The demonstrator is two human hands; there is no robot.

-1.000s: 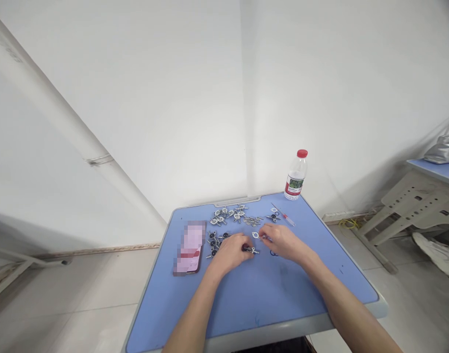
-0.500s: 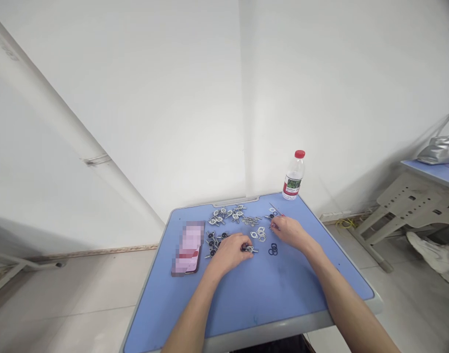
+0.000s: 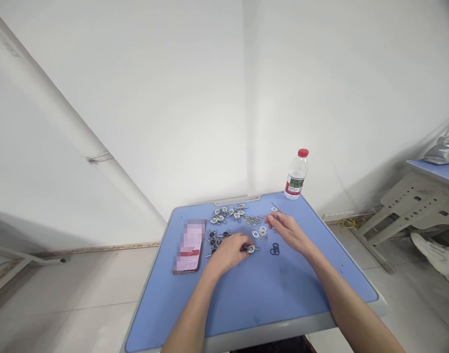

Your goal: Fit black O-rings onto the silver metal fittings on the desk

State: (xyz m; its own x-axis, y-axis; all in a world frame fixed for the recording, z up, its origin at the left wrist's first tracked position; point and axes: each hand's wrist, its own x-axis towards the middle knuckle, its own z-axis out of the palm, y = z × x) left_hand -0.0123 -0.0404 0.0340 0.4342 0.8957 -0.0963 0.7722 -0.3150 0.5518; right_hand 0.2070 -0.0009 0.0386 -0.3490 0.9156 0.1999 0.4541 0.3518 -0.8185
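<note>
Fingers: your left hand [image 3: 230, 250] has thumb and fingertips clamped on a silver metal fitting with a flat flange and a stem [image 3: 251, 249], resting low over the desk; your right hand [image 3: 287, 232] sits farther back, thumb and fingertips drawn close, and you cannot tell from here whether they pinch anything.
Wall: a plain white wall [image 3: 191, 98] rises just behind the desk's far edge, closing off that side of your reach.
Desk: your blue rectangular desk with rounded corners and a pale grey rim [image 3: 283, 294] gives you open surface between your forearms down to the near edge, and more toward the near left corner.
Phone: a flat phone with a pink screen [image 3: 193, 243] lies near the left edge, apart from your left hand.
Bottle: an upright clear plastic bottle with a red cap [image 3: 295, 177] stands at the far right corner, beyond your right hand.
Fittings: loose silver metal fittings [image 3: 237, 215] cluster near the far edge; black-capped metal pieces [image 3: 212, 241] lie beside your left hand.
Plates: thin silver two-eared plates [image 3: 256, 235] lie between your hands.
Rings: black round rings [image 3: 275, 250] lie nearer you, bordering the open room.
</note>
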